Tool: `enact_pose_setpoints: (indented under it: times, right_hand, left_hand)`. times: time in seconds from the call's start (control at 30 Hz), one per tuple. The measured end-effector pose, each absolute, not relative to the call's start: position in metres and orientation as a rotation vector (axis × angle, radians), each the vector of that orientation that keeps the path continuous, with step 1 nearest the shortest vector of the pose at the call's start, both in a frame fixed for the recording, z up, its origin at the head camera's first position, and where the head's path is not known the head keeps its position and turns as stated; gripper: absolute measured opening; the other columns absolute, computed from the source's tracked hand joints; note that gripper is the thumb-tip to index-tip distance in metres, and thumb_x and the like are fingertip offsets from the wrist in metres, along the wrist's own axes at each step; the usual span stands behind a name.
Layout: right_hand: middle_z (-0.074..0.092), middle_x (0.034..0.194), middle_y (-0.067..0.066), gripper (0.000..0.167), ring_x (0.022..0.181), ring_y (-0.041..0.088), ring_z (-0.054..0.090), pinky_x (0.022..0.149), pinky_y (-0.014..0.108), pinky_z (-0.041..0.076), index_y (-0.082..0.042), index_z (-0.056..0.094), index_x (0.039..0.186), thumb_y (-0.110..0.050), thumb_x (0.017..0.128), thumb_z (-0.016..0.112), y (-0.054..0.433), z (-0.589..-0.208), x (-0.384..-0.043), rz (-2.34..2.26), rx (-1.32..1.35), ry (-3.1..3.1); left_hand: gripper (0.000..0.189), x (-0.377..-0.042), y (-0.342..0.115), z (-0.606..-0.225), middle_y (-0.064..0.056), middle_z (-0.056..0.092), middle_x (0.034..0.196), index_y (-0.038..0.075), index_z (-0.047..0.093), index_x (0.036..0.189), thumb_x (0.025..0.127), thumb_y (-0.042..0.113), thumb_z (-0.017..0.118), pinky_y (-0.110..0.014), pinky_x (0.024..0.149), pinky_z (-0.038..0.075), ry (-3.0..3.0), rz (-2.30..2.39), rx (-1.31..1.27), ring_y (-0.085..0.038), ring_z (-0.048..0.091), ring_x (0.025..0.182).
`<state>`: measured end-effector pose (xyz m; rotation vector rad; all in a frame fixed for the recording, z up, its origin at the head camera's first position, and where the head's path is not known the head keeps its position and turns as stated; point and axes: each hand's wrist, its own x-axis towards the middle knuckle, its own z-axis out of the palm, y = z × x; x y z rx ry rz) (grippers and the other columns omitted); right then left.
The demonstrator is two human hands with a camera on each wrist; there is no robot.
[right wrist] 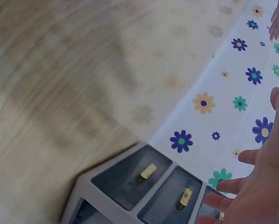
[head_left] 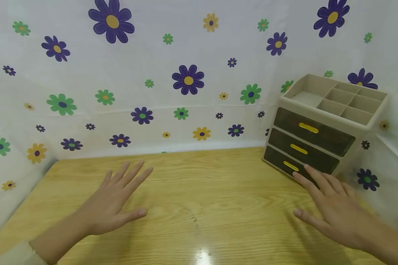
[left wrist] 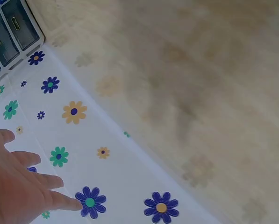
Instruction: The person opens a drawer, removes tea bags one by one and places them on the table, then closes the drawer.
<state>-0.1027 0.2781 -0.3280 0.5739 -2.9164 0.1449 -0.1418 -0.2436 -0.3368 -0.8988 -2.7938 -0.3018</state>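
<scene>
the left hand [head_left: 112, 200] at lower left and right hand [head_left: 335, 209] at lower right spread wide, holding nothing, the right near the drawer unit [head_left: 325, 141] at the frame's right, seemingly poised before contact, where gripping would call for curling inward.

Left grip [head_left: 107, 204]: bare hand, back uppermost, fingers straight and fanned, thumb out toward the right. Pale sleeve [head_left: 20, 254] ends partway along left forearm [head_left: 61, 233]. Right grip [head_left: 338, 213]: well apart from left, fingers extended, slightly bent, thumb angled leftward. Right forearm [head_left: 386, 241] bare, slanting in from lower right.
</scene>
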Motion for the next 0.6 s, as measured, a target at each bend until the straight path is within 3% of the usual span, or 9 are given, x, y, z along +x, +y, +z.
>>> enact_pose_setpoints:
  times: [0.4,0.6]
  right_hand:
    - [0.036,0.15,0.023,0.064,0.132,0.049,0.033,0.094,0.071,0.027,-0.01,0.044,0.145,-0.046,0.096,0.062,0.286,-0.28,-0.128,0.21,0.454,-2.652]
    - [0.046,0.135,0.03,0.054,0.124,0.052,0.038,0.093,0.071,0.028,0.002,0.054,0.129,-0.037,0.094,0.063,0.299,-0.257,-0.153,0.298,0.437,-2.421]
  left_hand:
    - [0.076,-0.22,-0.176,-0.303,-0.006,0.013,0.168,0.027,0.012,0.161,0.1,0.057,0.045,-0.076,0.115,0.007,-2.836,-0.485,-0.953,-0.042,0.013,0.152]
    - [0.078,-0.252,-0.127,-0.283,-0.009,0.021,0.166,0.02,0.016,0.16,0.1,0.066,0.032,-0.066,0.121,0.015,-2.787,-0.679,-1.01,-0.033,0.021,0.152]
